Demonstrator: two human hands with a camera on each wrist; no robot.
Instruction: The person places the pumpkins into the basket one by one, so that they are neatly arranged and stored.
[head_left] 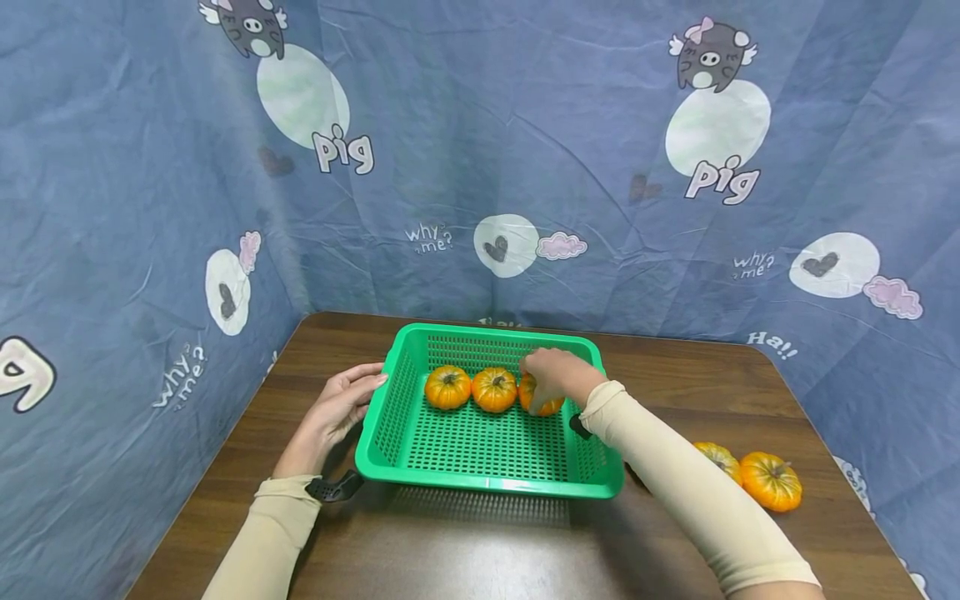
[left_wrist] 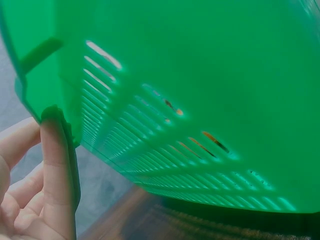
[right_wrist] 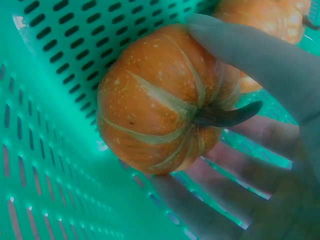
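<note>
A green plastic basket (head_left: 491, 482) with slotted walls stands on the table. My left hand (head_left: 341, 406) holds its left side, thumb on the rim; in the left wrist view the fingers (left_wrist: 54, 170) are at the basket's edge. Inside the basket, my right hand (head_left: 558, 375) grips a small orange pumpkin (right_wrist: 150, 100), thumb on one side and fingers round the other. That pumpkin is at the right end of a row, beside a middle pumpkin (head_left: 494, 390) and a left pumpkin (head_left: 447, 387). The hand partly hides it in the head view.
Two more pumpkins, one at the right (head_left: 771, 482) and one partly behind the right sleeve (head_left: 717, 458), lie on the brown wooden table (head_left: 675, 375) to the right of the basket. A blue printed cloth (head_left: 450, 167) hangs behind the table and along its sides.
</note>
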